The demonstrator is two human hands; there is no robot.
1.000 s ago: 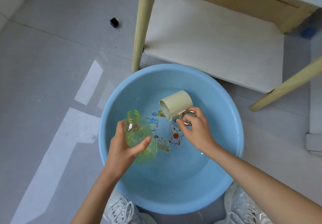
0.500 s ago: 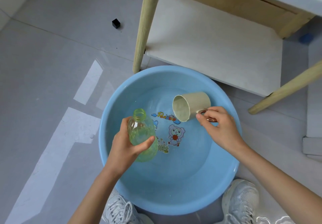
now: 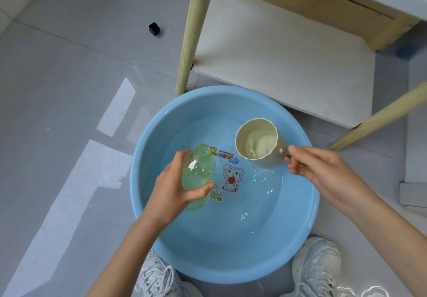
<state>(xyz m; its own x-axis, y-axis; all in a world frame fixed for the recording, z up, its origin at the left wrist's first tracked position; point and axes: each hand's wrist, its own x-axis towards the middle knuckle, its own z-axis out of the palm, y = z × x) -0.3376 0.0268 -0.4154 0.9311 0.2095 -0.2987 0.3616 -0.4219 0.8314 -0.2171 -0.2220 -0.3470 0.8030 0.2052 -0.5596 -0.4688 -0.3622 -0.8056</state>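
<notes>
Over the blue basin [image 3: 221, 273], left of centre: left hand [image 3: 171, 190] wrapped round the green bottle [image 3: 198, 172], near upright, mouth uncapped. Toward the far right rim: right hand [image 3: 323, 174] pinches the handle of the beige cup [image 3: 258, 143], held above the basin water and holding some. Judged: scoop done; pour into the bottle not yet begun.

Clear green plastic bottle [image 3: 198, 175], no cap, open mouth pointing up, gripped by the left hand [image 3: 172, 192] over the blue basin [image 3: 143, 204], beige cup [image 3: 256, 143], some water inside, tilted, mouth toward the camera, right hand [image 3: 323, 176] pinching its metal handle [image 3: 284, 151].
</notes>
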